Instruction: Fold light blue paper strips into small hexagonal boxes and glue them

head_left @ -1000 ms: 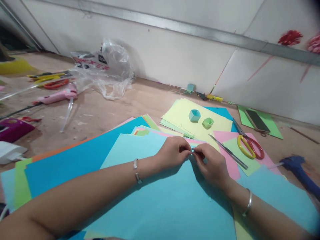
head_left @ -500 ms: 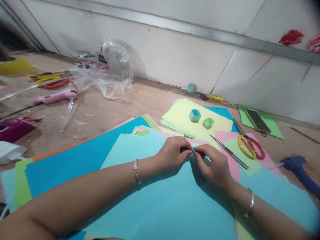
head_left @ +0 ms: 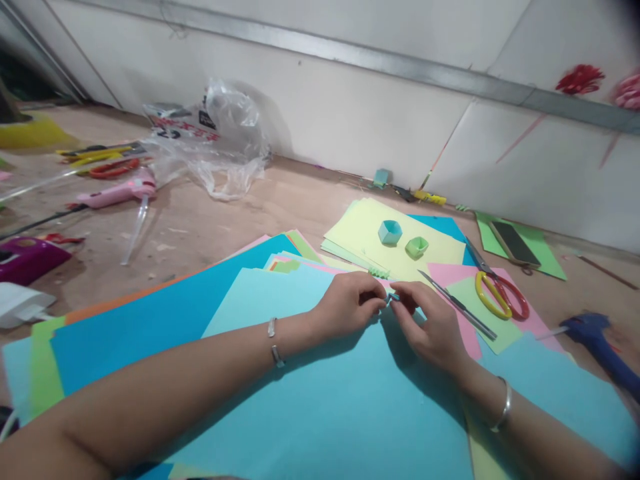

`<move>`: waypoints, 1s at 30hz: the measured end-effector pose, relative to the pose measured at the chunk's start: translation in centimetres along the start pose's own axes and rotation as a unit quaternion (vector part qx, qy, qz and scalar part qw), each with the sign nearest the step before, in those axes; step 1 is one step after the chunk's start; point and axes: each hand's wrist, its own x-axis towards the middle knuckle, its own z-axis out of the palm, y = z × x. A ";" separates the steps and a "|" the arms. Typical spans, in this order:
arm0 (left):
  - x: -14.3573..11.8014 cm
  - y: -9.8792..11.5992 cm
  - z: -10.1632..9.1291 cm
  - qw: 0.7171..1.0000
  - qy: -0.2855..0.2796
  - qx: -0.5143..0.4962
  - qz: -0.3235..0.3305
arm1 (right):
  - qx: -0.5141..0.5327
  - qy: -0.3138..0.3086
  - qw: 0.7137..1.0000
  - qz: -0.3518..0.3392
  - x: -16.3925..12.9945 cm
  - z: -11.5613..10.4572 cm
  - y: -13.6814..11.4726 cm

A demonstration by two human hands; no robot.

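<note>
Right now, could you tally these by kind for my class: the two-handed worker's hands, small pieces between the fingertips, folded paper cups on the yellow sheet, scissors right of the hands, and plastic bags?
Left hand and right hand: 2
Small blue piece: 1
Blue paper cup and green paper cup: 2
Scissors: 1
Plastic bag: 1
Total: 7

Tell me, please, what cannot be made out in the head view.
Head view: piece, its full shape hidden by left hand and right hand.
Head view: purple thing, cut off by the left edge.
Head view: pink flower, cut off by the right edge.
</note>
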 end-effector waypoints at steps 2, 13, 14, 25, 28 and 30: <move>0.0 -0.1 0.0 1.000 -0.014 0.000 0.010 | 0.009 -0.005 1.000 -0.011 0.1 -0.2 0.4; 0.2 -0.2 -0.3 0.997 -0.055 0.044 0.009 | 0.013 -0.058 0.998 -0.016 0.6 -0.9 0.8; 0.2 -0.1 -0.3 0.997 -0.061 0.036 0.001 | 0.018 -0.067 0.998 0.003 0.7 -1.0 0.8; 0.2 -0.4 0.1 0.976 -0.107 -0.142 -0.128 | 0.138 -0.218 0.949 0.180 1.8 -2.3 1.0; 0.2 -0.2 0.0 0.982 -0.110 -0.113 -0.103 | 0.078 -0.195 0.967 0.148 1.6 -2.0 1.0; 0.1 -0.1 0.0 0.985 -0.111 -0.095 -0.088 | 0.036 -0.172 0.977 0.124 1.4 -1.7 0.9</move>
